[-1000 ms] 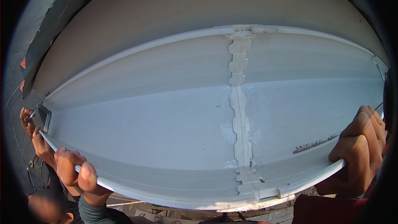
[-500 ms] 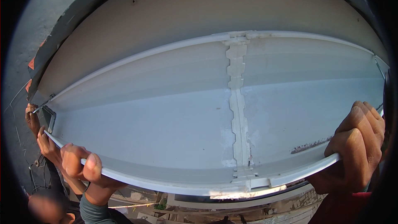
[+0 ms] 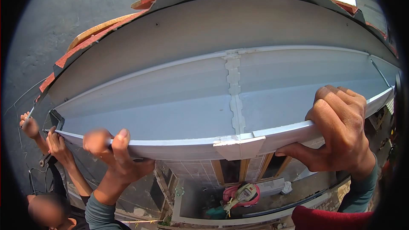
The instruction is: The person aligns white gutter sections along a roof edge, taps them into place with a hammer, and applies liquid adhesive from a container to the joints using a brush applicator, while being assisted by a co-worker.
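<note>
A long white rain gutter runs across my view, its channel facing me. A toothed joint links two lengths near the middle, with a white connector piece over the front lip. My left hand closes on the front lip left of the joint, thumb and fingers hooked round it. Further right, my right hand grips the same lip, fingers over the top and thumb under the front face. A metal bracket spans the gutter's right end, and a dark one sits at its left end.
At the left, a co-worker has one hand on the gutter's end and another raised with a thin metal piece. Behind stands a beige fascia board under red roof tiles. Far below lie a pink-and-green object and a tiled house front.
The gutter's front face and the ground below have come into view. My right hand sits further left along the lip. The co-worker's far hand has moved away from the gutter.
</note>
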Action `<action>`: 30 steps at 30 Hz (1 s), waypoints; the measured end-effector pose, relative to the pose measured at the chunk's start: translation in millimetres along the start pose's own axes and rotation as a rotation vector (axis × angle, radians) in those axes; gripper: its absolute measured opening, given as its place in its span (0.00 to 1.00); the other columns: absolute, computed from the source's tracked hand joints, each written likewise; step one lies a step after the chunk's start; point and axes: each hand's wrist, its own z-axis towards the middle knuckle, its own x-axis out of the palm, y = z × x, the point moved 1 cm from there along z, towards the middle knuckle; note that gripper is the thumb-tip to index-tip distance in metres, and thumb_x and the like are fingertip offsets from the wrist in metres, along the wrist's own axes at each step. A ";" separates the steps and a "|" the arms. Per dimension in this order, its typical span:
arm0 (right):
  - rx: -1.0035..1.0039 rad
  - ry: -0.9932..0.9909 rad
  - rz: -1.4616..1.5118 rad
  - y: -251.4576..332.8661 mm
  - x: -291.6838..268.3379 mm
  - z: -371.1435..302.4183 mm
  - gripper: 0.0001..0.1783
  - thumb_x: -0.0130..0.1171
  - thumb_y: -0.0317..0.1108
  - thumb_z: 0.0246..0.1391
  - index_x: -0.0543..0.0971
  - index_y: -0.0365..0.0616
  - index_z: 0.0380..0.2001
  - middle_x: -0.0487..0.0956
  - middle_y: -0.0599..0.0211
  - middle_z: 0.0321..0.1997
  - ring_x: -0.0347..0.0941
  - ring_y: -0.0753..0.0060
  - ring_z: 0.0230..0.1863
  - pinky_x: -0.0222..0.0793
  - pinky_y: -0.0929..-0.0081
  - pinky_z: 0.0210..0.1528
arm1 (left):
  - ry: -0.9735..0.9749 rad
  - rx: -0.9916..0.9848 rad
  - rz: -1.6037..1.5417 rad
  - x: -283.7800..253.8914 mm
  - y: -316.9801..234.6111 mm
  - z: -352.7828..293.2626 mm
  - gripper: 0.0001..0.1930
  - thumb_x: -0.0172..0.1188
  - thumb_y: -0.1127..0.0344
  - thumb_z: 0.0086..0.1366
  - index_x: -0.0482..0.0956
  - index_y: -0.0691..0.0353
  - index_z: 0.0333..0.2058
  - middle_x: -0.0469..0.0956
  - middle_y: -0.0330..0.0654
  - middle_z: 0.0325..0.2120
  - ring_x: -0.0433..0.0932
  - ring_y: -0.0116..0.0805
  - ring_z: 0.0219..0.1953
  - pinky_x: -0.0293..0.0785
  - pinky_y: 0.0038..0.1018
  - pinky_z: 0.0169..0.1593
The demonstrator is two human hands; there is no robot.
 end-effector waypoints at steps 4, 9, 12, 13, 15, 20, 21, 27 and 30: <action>0.041 -0.009 0.012 -0.2 8.8 -1.6 0.35 0.80 0.59 0.26 0.69 0.45 0.20 0.68 0.67 0.19 0.67 0.69 0.19 0.61 0.68 0.25 | -0.037 -0.067 -0.064 20.4 -4.7 -3.2 0.43 0.72 0.55 0.35 0.66 0.58 0.54 0.56 0.49 0.41 0.58 0.49 0.45 0.55 0.52 0.49; 0.032 -0.023 0.008 -2.5 7.0 -1.1 0.37 0.79 0.63 0.27 0.69 0.46 0.20 0.68 0.66 0.18 0.67 0.67 0.19 0.63 0.67 0.26 | -0.065 -0.065 -0.063 21.0 -4.3 2.7 0.47 0.73 0.59 0.32 0.67 0.58 0.57 0.57 0.51 0.42 0.58 0.51 0.46 0.54 0.53 0.51; 0.023 0.017 0.007 -4.0 3.3 1.4 0.32 0.81 0.52 0.23 0.73 0.43 0.26 0.78 0.61 0.23 0.78 0.59 0.23 0.71 0.64 0.28 | -0.041 -0.079 -0.058 16.8 -6.3 8.8 0.49 0.73 0.59 0.32 0.67 0.57 0.59 0.58 0.51 0.42 0.58 0.51 0.47 0.54 0.53 0.53; 0.020 0.017 0.007 -4.3 4.1 1.8 0.32 0.81 0.52 0.23 0.73 0.43 0.26 0.78 0.61 0.23 0.78 0.59 0.23 0.71 0.64 0.28 | -0.030 -0.093 -0.066 15.7 -6.2 10.7 0.49 0.73 0.60 0.32 0.66 0.56 0.60 0.58 0.51 0.42 0.58 0.51 0.47 0.54 0.53 0.53; 0.028 -0.005 -0.042 -6.2 7.9 1.7 0.32 0.81 0.54 0.27 0.74 0.43 0.26 0.77 0.61 0.20 0.78 0.60 0.23 0.71 0.65 0.28 | -0.033 -0.092 -0.089 17.7 -4.8 13.2 0.48 0.72 0.61 0.33 0.67 0.56 0.60 0.59 0.51 0.42 0.58 0.50 0.47 0.53 0.51 0.54; -0.008 -0.157 -0.156 -13.2 18.2 3.5 0.34 0.53 0.64 0.63 0.72 0.44 0.17 0.69 0.66 0.12 0.65 0.66 0.12 0.61 0.66 0.19 | -0.047 -0.077 -0.099 13.3 -8.0 23.6 0.52 0.75 0.58 0.36 0.63 0.57 0.63 0.60 0.50 0.42 0.60 0.49 0.48 0.53 0.48 0.54; -0.014 -0.156 -0.153 -13.5 21.6 3.5 0.34 0.53 0.64 0.63 0.72 0.44 0.17 0.69 0.66 0.12 0.65 0.66 0.12 0.61 0.66 0.19 | -0.040 -0.089 -0.117 12.7 -9.3 24.6 0.51 0.75 0.59 0.36 0.63 0.57 0.63 0.60 0.50 0.42 0.60 0.49 0.48 0.53 0.48 0.54; 0.109 -0.270 -0.126 -13.9 31.4 9.7 0.33 0.44 0.52 0.72 0.72 0.46 0.13 0.66 0.67 0.09 0.62 0.68 0.10 0.58 0.67 0.16 | 0.007 -0.130 -0.178 10.1 -12.5 25.7 0.55 0.74 0.62 0.34 0.61 0.51 0.67 0.61 0.46 0.43 0.60 0.46 0.50 0.50 0.49 0.57; 0.133 -0.273 -0.150 -7.6 33.1 16.5 0.33 0.43 0.51 0.73 0.73 0.43 0.15 0.68 0.63 0.12 0.64 0.61 0.12 0.62 0.63 0.20 | -0.006 -0.113 -0.210 9.4 -5.3 20.7 0.57 0.75 0.62 0.34 0.59 0.51 0.68 0.61 0.44 0.44 0.60 0.44 0.51 0.50 0.51 0.57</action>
